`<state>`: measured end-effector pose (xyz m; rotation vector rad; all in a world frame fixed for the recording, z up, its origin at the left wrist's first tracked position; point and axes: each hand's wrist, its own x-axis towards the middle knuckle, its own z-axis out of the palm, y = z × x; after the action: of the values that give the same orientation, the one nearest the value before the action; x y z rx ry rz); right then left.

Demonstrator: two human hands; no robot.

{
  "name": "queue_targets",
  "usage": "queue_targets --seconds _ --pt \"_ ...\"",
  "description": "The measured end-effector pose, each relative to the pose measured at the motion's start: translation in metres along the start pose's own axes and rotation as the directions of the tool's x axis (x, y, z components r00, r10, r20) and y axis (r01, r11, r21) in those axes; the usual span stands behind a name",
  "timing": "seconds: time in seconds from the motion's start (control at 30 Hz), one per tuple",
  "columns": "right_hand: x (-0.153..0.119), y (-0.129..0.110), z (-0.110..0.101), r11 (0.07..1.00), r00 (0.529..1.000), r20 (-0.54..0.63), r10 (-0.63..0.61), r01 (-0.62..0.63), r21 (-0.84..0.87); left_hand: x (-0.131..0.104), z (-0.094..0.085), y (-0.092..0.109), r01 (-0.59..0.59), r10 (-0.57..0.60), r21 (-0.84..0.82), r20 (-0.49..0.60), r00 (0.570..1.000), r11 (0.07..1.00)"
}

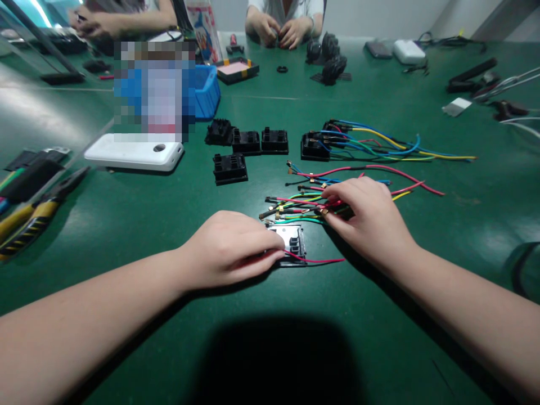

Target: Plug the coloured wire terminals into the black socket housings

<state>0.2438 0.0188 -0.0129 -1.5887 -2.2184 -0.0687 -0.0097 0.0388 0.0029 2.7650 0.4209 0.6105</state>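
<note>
A black plastic socket housing point(296, 243) lies on the table, its left part covered by my left hand point(236, 247). The fingers of that hand are closed on it, and a red wire point(320, 261) runs out to the right from beside the thumb. My right hand point(367, 211) reaches into a loose bundle of coloured wires point(295, 201) with metal end terminals. Its thumb and index finger close on wires there; which ones exactly is partly hidden. Several similar black housings point(230, 169) stand farther back, and wired ones point(314, 147) are right of them.
At left lie yellow-black pliers point(46, 211) and a white power bank point(135, 153). Behind stand a blue bin point(207, 93) and a shallow box point(237, 70). Across the table are another person's hands point(282, 32), with black parts point(331, 56) nearby. Cables point(514, 84) lie at far right.
</note>
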Motion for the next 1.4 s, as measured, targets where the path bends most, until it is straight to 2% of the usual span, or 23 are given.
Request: queue_targets --seconds 0.37,1.03,1.4 --pt "0.0021 -0.0019 -0.0027 0.998 0.998 0.011 0.055 -0.056 0.034 -0.0005 -0.0005 -0.0009 0.012 -0.012 -0.010 0.017 1.000 1.000" --pt "0.0008 -0.0010 -0.0012 0.998 0.998 0.042 0.041 -0.043 0.047 -0.0007 -0.0003 -0.0001 0.008 -0.008 -0.024 0.004 1.000 1.000" --pt "0.0006 -0.0031 -0.0026 0.995 0.999 0.033 -0.038 0.034 0.095 -0.0021 -0.0005 -0.0004 0.003 -0.003 -0.013 -0.003 1.000 1.000"
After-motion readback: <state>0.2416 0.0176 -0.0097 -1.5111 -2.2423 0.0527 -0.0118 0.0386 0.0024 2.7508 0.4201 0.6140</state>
